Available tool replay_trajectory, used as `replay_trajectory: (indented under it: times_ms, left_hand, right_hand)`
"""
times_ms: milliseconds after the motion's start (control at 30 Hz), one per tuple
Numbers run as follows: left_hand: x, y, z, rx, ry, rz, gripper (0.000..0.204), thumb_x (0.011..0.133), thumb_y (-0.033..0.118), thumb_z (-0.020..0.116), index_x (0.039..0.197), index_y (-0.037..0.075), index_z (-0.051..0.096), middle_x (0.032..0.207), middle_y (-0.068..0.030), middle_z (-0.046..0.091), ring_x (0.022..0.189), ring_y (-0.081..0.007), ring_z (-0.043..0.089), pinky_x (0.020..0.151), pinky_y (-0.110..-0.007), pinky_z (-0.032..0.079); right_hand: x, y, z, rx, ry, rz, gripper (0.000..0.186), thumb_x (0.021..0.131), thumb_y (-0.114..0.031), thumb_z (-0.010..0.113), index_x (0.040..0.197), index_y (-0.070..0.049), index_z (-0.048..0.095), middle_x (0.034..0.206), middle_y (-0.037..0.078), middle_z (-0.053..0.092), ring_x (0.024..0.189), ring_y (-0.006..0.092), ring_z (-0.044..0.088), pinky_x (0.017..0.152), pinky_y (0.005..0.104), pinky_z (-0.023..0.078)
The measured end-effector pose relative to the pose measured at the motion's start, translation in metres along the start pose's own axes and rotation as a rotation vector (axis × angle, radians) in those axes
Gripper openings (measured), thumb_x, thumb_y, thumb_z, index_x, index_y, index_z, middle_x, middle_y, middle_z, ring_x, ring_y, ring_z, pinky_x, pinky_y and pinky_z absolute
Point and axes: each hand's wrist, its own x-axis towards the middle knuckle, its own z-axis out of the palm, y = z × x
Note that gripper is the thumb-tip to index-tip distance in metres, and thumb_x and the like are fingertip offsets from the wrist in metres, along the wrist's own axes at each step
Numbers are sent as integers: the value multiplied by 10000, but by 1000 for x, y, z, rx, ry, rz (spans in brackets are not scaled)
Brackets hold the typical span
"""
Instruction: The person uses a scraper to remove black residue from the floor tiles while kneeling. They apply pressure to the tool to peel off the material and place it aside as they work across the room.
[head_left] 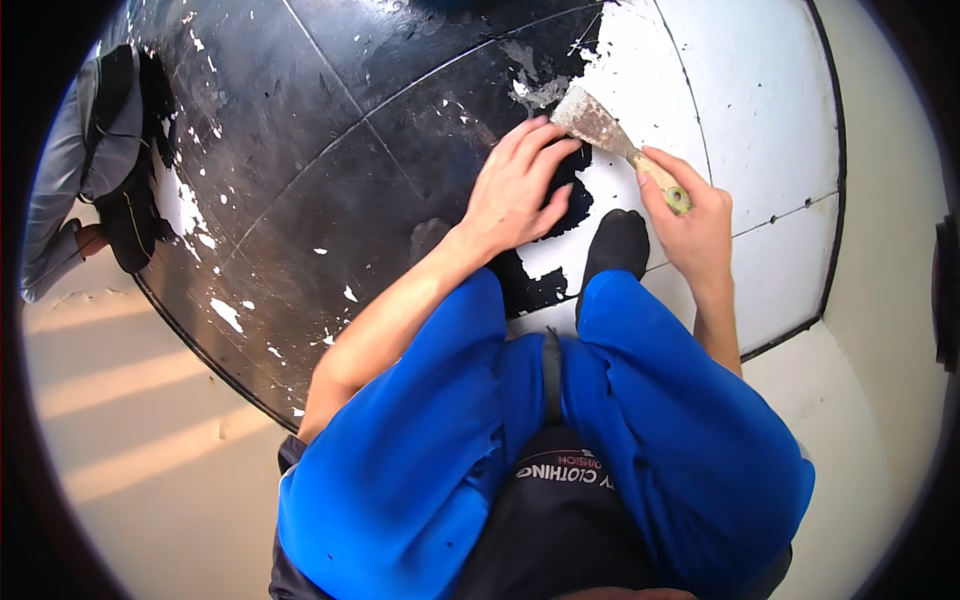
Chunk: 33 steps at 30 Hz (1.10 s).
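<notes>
The right fingers (674, 162) partly hide the scraper's handle (665, 183), while another person (60, 170) is cropped far left.

I can count from here one left hand (514, 190) and one right hand (695, 218), two bare ones in all, plus one scraper (625, 146) with a single blade (588, 118) and a single handle (672, 192), two dark socks (618, 244), two blue trouser legs (410, 430), one dark shirt (545, 520) and one other person (62, 180).
</notes>
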Motion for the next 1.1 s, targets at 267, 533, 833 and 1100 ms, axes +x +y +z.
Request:
replay_trajectory:
  times_ms: [267,533,833,1100]
  left_hand:
    - [71,-19,57,-112,32,267,437,775,194,792,1156,78,614,1167,-129,626,1218,-343,561,1108,-498,419]
    - [89,-39,65,-80,132,298,261,789,230,745,683,122,531,673,-14,521,697,-231,556,713,-379,414]
    - [93,-41,56,-125,149,317,256,845,229,718,682,127,550,668,-27,530,686,-242,560,702,-386,412]
    - [54,-33,59,-382,-90,482,283,798,267,745,668,100,558,691,-42,553,720,-287,597,717,-393,474]
  right_hand:
    - [12,-26,-9,-228,-136,-9,298,875,-178,765,1138,-40,744,794,237,715,687,364,730,626,392,567]
    - [22,-11,10,-170,-78,-64,291,853,-108,774,1123,-8,731,838,223,736,713,355,742,654,379,574]
    - [23,-24,0,-114,-234,45,405,860,-139,791,1226,2,687,825,216,735,727,270,757,682,347,569]
    - [-8,-30,-3,-173,-605,-260,630,774,-91,792,1367,-59,581,1198,224,636,957,399,679,802,423,560]
